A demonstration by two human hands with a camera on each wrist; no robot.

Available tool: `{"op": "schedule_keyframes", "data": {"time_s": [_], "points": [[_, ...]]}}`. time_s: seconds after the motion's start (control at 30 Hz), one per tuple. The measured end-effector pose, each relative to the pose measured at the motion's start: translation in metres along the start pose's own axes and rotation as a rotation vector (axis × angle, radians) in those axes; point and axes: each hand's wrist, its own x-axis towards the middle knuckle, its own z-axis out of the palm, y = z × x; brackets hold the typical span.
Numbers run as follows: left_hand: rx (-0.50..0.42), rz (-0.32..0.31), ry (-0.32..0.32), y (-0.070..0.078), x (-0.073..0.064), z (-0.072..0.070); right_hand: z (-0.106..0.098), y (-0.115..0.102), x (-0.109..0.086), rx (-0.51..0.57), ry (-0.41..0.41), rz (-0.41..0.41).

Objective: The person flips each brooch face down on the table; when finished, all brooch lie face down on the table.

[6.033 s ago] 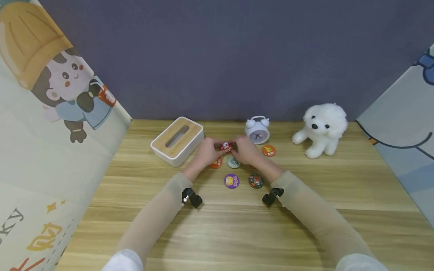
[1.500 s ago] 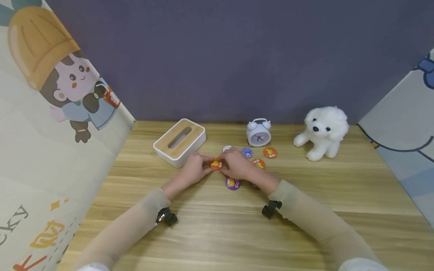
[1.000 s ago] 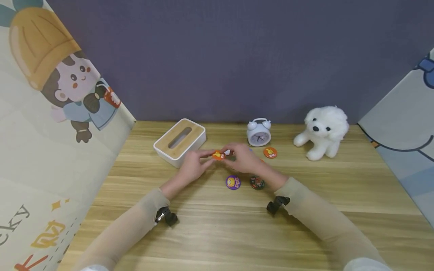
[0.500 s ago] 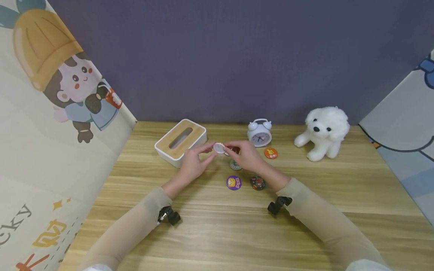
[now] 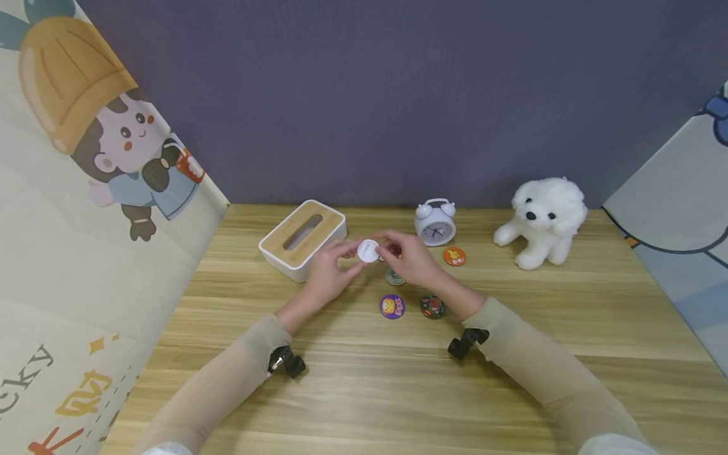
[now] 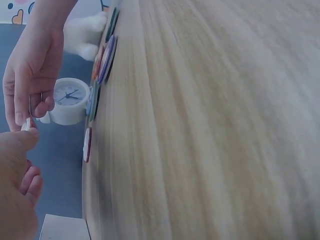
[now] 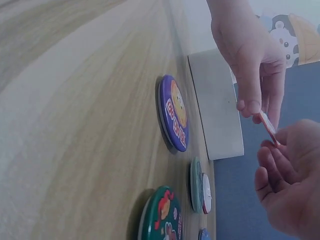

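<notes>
Both hands meet over the table, pinching an orange pin badge (image 5: 368, 251) whose white back faces up. My left hand (image 5: 327, 275) holds its left edge between thumb and fingers; my right hand (image 5: 418, 262) pinches the right edge. In the right wrist view the badge (image 7: 268, 128) shows nearly edge-on, raised off the table. Beneath the hands lies a pale green badge (image 5: 394, 277), with a purple badge (image 5: 392, 306) and a dark green badge (image 5: 432, 307) nearer the person. Another orange badge (image 5: 454, 256) lies right of the right hand. The right hand partly hides a red-edged badge (image 7: 206, 192).
A white tissue box with a wooden lid (image 5: 290, 243) stands just left of the left hand. Behind the right hand is a white alarm clock (image 5: 435, 226). A white plush dog (image 5: 543, 221) sits at the right, before the dark back wall (image 5: 398, 107).
Earlier both hands held a red badge, which was set down. They then took the orange badge from the table, lifted it and turned its white back up. Over the last half second they barely move.
</notes>
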Motion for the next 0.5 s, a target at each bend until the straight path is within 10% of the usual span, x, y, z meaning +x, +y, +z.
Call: {"op": "schedule_keyframes", "data": {"time_s": [0.5], "points": [[0.059, 0.027, -0.075, -0.0071, -0.0062, 0.0009, 0.0012, 0.0041, -0.0002, -0.188, -0.137, -0.071]]}}
